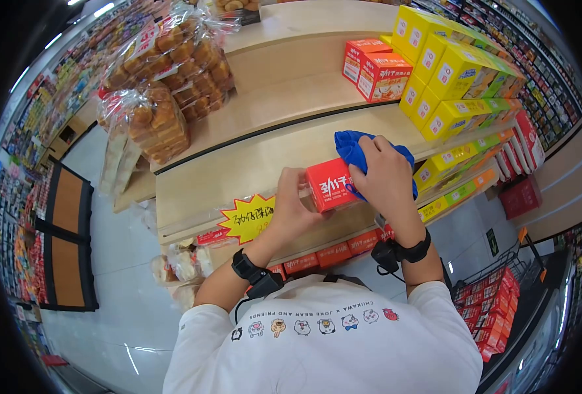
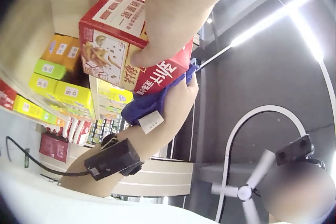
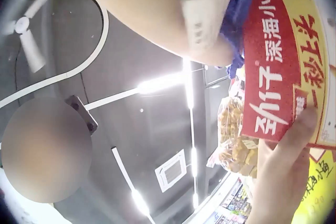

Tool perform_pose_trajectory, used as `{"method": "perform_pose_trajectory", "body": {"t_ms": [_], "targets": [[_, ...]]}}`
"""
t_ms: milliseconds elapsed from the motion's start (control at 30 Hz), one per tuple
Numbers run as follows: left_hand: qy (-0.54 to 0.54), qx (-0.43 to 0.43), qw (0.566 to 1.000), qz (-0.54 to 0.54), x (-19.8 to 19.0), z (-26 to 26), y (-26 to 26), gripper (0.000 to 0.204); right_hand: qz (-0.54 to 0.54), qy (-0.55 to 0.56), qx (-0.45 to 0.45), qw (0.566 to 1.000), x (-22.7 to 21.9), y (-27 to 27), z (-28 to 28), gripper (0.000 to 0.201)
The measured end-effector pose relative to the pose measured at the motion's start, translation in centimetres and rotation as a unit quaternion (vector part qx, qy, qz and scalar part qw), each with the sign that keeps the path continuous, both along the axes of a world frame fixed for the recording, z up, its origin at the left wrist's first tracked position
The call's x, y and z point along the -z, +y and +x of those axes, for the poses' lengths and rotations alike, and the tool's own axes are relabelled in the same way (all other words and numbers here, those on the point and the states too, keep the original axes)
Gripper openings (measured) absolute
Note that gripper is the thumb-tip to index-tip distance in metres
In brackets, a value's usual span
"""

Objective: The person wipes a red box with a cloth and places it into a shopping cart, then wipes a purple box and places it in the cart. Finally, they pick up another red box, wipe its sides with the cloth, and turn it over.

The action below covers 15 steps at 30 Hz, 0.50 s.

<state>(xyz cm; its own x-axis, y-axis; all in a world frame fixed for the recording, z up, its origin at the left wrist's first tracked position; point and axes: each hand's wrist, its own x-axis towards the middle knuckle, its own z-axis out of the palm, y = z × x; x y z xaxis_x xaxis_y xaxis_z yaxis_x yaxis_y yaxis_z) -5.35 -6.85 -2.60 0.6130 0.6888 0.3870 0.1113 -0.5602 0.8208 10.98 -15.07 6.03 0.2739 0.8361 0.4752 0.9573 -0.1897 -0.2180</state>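
Note:
A red snack box [image 1: 327,182] with white lettering is held up in front of the wooden shelf. My left hand [image 1: 293,205] grips it from the left, with the thumb against its printed side, as the left wrist view shows. My right hand [image 1: 384,176] holds a bunched blue cloth [image 1: 351,146] against the right end of the box. A white label [image 2: 152,122] hangs from the cloth. In the right wrist view the front of the red box [image 3: 270,61] shows, with the left thumb pressed on its lower edge.
Bagged bread rolls [image 1: 163,79] stand at the left of the shelf [image 1: 278,65]. Two red boxes [image 1: 381,73] and stacked yellow boxes [image 1: 452,72] are at the right. A yellow price sign [image 1: 248,220] hangs on the front edge. More red boxes [image 1: 334,255] line a lower shelf.

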Motion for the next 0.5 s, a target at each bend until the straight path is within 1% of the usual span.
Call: {"method": "perform_pose_trajectory", "body": {"t_ms": [67,100,167,233,300,367,433,500], "targets": [[0.009,-0.001,1.0,-0.003,0.0,0.1,0.1,0.079,-0.01,0.0,-0.021,1.0,-0.1,0.4,-0.7,0.032],[0.003,-0.007,1.0,-0.007,0.0,0.1,0.1,0.075,-0.014,0.001,-0.033,0.999,-0.2,0.6,-1.3,0.032],[-0.009,-0.017,1.0,-0.013,0.1,0.1,0.0,0.067,-0.032,0.014,-0.087,0.996,-0.6,1.1,-3.0,0.033],[0.004,0.039,0.999,0.011,-0.4,-0.5,0.5,0.064,-0.045,0.029,-0.138,0.989,-0.7,1.6,-4.7,0.034],[0.01,0.067,0.997,-0.022,-0.5,-0.8,0.4,0.06,-0.055,0.046,-0.187,0.98,-0.5,2.0,-5.9,0.036],[0.005,0.084,0.995,-0.06,-1.1,-1.0,0.2,0.058,-0.04,0.065,-0.195,0.978,-0.4,2.3,-5.8,0.035],[-0.014,0.074,0.997,-0.034,-1.4,-0.8,0.3,0.06,-0.028,0.084,-0.196,0.977,-0.4,2.4,-5.3,0.034],[-0.033,0.044,0.997,0.059,-0.9,-0.4,0.7,0.062,-0.019,0.107,-0.189,0.976,-0.6,2.3,-4.6,0.034]]}}
